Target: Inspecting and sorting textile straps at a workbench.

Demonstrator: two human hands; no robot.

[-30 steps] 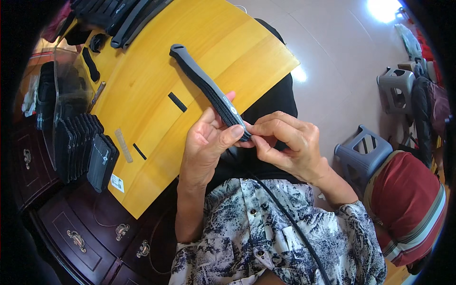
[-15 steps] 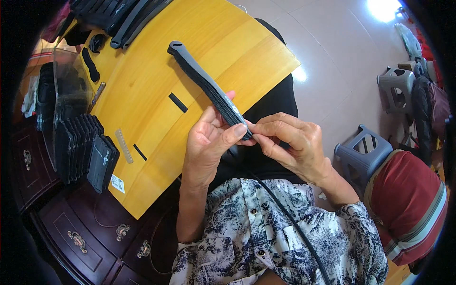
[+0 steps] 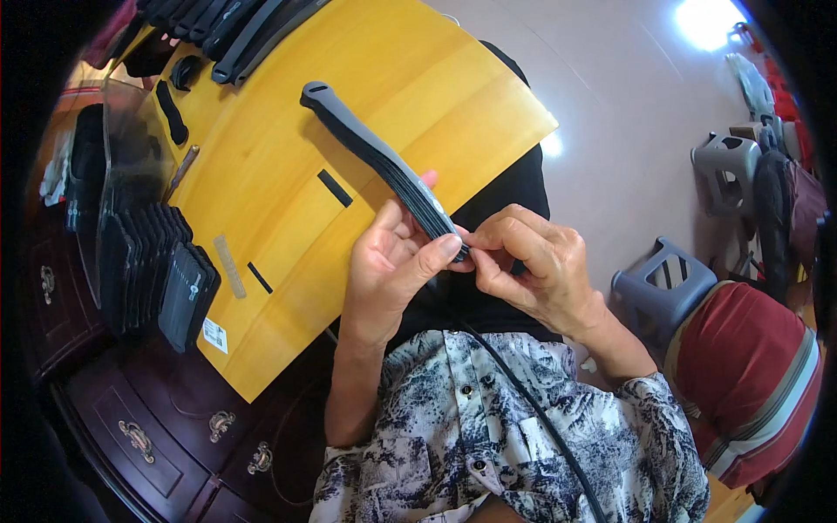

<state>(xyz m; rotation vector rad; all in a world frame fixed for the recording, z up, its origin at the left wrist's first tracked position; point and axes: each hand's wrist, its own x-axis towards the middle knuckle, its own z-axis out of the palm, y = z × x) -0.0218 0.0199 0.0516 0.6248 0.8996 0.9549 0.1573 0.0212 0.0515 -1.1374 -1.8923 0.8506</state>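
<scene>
**Both hands on a bundle of dark straps above the yellow table**

Room: pale tiled floor (image 3: 628, 113) with a bright light glare at upper right. A red striped cushion (image 3: 750, 383) sits at the right edge; two grey plastic stools (image 3: 658, 283) stand beside it, well apart from the hands.

Table: yellow wooden table (image 3: 288, 244), grain visible, over a dark wooden cabinet (image 3: 157, 427) with brass drawer pulls. A row of black flat pieces (image 3: 157, 270) stands on edge at its left. More dark long strips (image 3: 235, 26) lie at its far edge. Two short black pieces (image 3: 334, 187) lie flat on the wood.

Straps: bundle of dark grey straps (image 3: 375, 152), long, narrow, stacked face to face, layered edges showing near the hands. Held in the air above the table's near corner. Long axis runs diagonally; rounded far end points up-left, away from the person, near end down-right at the fingers.

Left hand (image 3: 392, 261): palm up under the near part, thumb pressed on the bundle's end; grip closed around it.

Right hand (image 3: 532, 266): thumb and forefinger pinched together on the bundle's near tip, touching the left thumb.
</scene>
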